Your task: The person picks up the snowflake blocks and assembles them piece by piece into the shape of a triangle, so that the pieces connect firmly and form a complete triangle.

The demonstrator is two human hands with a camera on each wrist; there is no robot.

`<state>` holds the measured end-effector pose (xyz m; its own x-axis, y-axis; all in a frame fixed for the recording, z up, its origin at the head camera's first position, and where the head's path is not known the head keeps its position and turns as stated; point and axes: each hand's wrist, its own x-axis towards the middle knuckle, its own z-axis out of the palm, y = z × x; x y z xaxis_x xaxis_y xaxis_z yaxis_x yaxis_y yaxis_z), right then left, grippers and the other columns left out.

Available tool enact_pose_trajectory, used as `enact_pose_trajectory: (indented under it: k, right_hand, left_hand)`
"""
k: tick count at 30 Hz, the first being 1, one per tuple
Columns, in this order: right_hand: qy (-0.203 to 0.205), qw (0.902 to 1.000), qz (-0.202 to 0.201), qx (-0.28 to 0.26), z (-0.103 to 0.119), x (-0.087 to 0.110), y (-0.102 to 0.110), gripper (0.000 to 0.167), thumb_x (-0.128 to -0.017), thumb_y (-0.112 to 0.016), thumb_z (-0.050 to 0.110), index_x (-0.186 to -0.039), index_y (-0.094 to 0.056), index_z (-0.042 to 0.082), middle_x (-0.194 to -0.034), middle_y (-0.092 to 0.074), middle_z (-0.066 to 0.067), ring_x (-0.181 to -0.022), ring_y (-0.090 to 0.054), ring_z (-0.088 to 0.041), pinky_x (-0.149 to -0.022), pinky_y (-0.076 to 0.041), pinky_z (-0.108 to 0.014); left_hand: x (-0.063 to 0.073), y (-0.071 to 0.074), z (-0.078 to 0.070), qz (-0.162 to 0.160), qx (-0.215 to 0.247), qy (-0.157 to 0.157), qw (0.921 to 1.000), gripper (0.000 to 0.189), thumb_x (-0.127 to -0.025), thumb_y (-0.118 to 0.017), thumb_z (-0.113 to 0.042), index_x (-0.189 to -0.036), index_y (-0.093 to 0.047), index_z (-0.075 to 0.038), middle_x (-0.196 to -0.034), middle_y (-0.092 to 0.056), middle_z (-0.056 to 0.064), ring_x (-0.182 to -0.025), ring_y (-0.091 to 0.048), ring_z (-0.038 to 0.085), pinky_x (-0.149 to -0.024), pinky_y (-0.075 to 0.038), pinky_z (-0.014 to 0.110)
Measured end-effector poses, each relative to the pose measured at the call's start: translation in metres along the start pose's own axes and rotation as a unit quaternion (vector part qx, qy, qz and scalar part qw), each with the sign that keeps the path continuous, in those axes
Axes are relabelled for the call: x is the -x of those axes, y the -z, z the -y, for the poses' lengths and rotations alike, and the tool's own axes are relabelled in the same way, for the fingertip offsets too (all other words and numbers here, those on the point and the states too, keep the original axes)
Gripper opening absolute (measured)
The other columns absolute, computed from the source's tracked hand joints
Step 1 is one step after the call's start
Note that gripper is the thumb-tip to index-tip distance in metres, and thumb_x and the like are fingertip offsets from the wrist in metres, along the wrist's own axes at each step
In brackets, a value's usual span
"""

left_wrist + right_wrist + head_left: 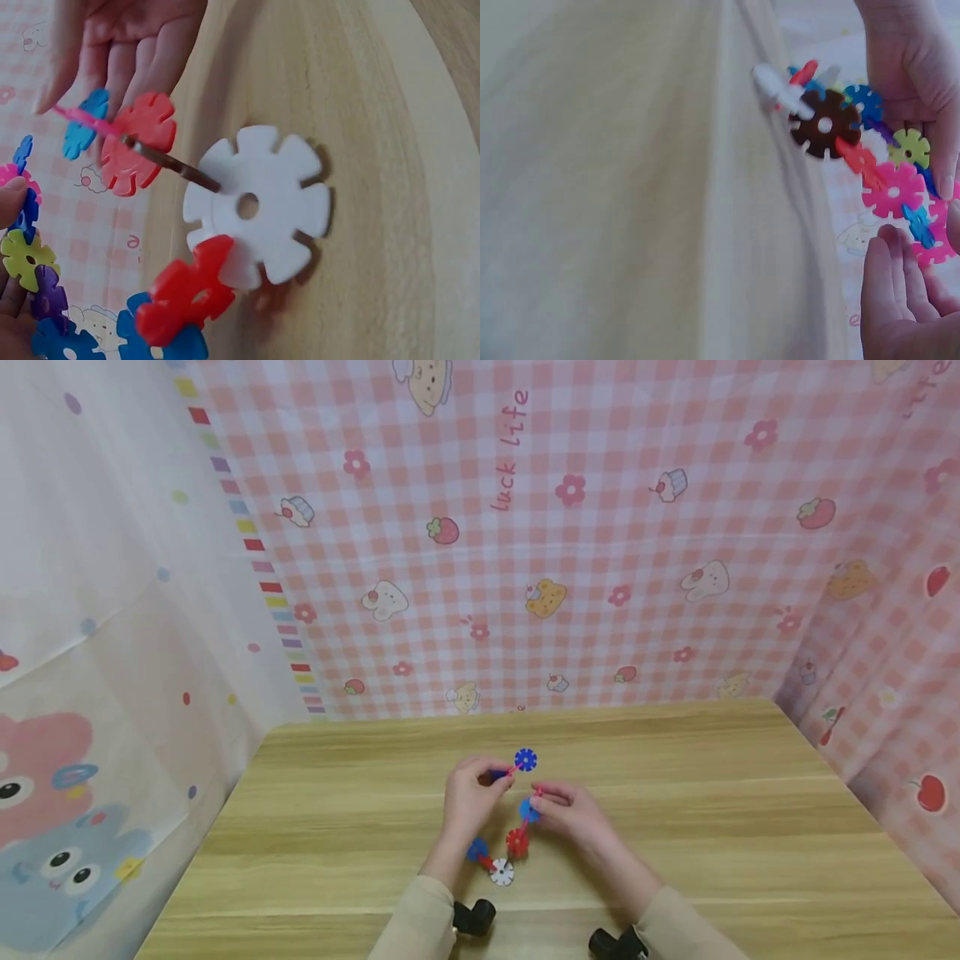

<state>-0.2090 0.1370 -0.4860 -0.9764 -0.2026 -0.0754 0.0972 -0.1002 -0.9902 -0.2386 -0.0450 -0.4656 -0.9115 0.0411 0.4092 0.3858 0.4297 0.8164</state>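
A chain of slotted plastic snowflake discs sags between the two hands, low over the table. My left hand (468, 797) pinches one end of it, where a pink disc meets dark blue ones; a blue disc (526, 760) sticks out beyond its fingertips. At the other end my right hand (572, 812) pinches a pink disc beside a light blue disc (529, 811). A white disc (259, 206) hangs at the bottom of the loop, between a red disc (187, 292) and a brown disc (825, 124). Yellow-green (911, 148) and purple discs (49, 295) belong to the left part.
The wood-grain table (337, 827) spreads around both hands. Behind it hangs a pink checked cloth (487, 568), with a white patterned cloth (112, 610) on the left. Black wrist camera mounts (474, 917) sit at both cuffs.
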Motion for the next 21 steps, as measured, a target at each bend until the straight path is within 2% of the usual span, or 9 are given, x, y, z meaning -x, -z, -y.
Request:
enact_pose_trajectory:
  k: [6,13,17,21]
  right_hand:
    - [0.017,0.9987,-0.041,0.026,0.009,-0.007,-0.008,0.043,-0.093,-0.066,0.003,-0.131,-0.053,-0.014,-0.121,-0.063,-0.026,-0.1,-0.066,-0.019,-0.087,-0.054,-0.029]
    - [0.052,0.9959,-0.036,0.065,0.017,-0.01,-0.01,0.044,-0.093,-0.067,0.004,-0.129,-0.053,-0.016,-0.12,-0.064,-0.027,-0.105,-0.065,-0.023,-0.088,-0.054,-0.028]
    - [0.056,0.9958,-0.032,0.065,0.019,-0.012,-0.01,0.043,-0.092,-0.067,0.002,-0.129,-0.054,-0.016,-0.118,-0.065,-0.026,-0.101,-0.066,-0.021,-0.087,-0.054,-0.029]
    - [0.056,0.9949,-0.038,0.074,0.019,-0.012,-0.01,0.043,-0.092,-0.067,0.003,-0.129,-0.054,-0.015,-0.117,-0.066,-0.025,-0.101,-0.066,-0.023,-0.088,-0.054,-0.031]
  left_hand:
    - [0.0,-0.002,-0.004,-0.016,0.043,0.002,0.999,0.015,-0.078,-0.08,0.003,-0.09,-0.076,-0.004,-0.091,-0.069,0.007,-0.082,-0.064,0.024,-0.072,-0.057,0.029]
    - [0.0,-0.003,-0.008,-0.011,0.062,-0.004,0.998,0.015,-0.079,-0.08,0.003,-0.093,-0.075,0.0,-0.092,-0.07,0.008,-0.082,-0.065,0.023,-0.074,-0.057,0.027]
    - [0.001,-0.003,-0.01,-0.008,0.058,-0.001,0.9983,0.014,-0.079,-0.081,-0.001,-0.093,-0.076,-0.003,-0.091,-0.07,0.006,-0.081,-0.065,0.02,-0.072,-0.056,0.026]
    - [0.001,-0.002,-0.012,-0.008,0.054,0.007,0.9985,0.013,-0.08,-0.082,-0.005,-0.092,-0.077,-0.007,-0.09,-0.069,0.003,-0.079,-0.064,0.016,-0.064,-0.055,0.024]
